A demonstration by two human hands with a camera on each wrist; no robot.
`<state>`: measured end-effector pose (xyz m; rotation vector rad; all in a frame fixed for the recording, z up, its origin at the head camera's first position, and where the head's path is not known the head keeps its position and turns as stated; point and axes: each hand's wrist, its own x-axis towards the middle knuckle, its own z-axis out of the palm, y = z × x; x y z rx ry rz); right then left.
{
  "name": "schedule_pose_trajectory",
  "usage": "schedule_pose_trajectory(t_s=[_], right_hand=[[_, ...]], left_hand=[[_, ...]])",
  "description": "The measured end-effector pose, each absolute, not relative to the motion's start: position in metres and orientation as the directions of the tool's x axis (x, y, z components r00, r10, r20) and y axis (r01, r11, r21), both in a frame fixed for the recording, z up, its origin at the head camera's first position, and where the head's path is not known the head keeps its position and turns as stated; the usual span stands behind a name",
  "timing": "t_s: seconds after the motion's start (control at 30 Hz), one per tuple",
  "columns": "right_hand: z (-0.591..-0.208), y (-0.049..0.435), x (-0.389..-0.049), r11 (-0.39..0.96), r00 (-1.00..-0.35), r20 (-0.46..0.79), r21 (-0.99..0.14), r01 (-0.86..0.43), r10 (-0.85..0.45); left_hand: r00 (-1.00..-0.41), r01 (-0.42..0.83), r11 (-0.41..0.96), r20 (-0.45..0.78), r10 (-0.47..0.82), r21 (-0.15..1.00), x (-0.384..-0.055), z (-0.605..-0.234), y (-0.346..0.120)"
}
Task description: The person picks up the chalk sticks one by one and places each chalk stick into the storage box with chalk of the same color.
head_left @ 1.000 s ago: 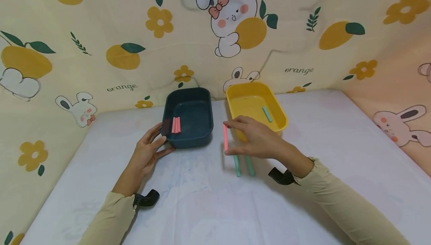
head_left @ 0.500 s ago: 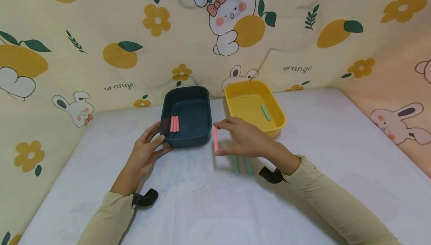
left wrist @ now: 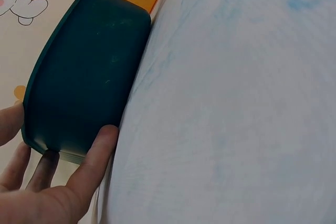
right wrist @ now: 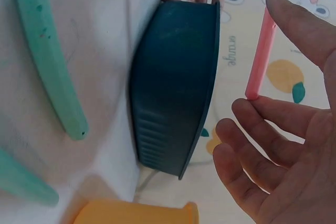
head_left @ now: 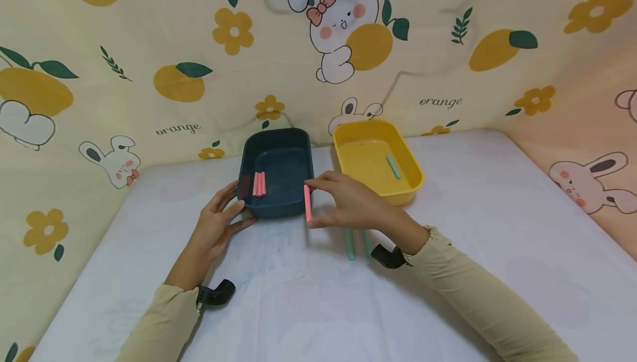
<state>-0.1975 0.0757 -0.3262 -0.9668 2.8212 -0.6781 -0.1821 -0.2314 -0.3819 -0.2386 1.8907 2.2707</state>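
My right hand (head_left: 355, 202) pinches a slim pink stick (head_left: 307, 203) by its two ends, between thumb and index finger. The stick is raised and overlaps the front right corner of the dark blue bin (head_left: 283, 210) in the head view. Inside that bin, a few more pink sticks (head_left: 259, 184) lie side by side near the left wall. My left hand (head_left: 214, 229) touches the bin's front left corner. Its thumb (left wrist: 102, 142) lies on the front wall low down, and the other fingers are spread along the side and up to the rim.
A yellow bin (head_left: 408, 193) stands right of the blue one, with a short teal stick (head_left: 393, 167) in it. Two teal sticks (head_left: 350, 245) lie on the white cloth (head_left: 298, 307) below my right hand. A printed curtain (head_left: 149, 36) hangs behind both bins.
My right hand has moved left with the pink stick, from in front of the yellow bin to the blue bin's right corner. My left hand stays at the blue bin.
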Motion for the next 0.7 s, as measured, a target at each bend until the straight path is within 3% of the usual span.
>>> schedule_pose_trajectory(t_s=[0.7], right_hand=[[-0.331, 0.043, -0.209, 0.695, -0.781, 0.033, -0.434, -0.573, -0.624]], left_hand=[[-0.97, -0.243, -0.18, -0.244, 0.015, 0.953, -0.183, -0.381, -0.23]])
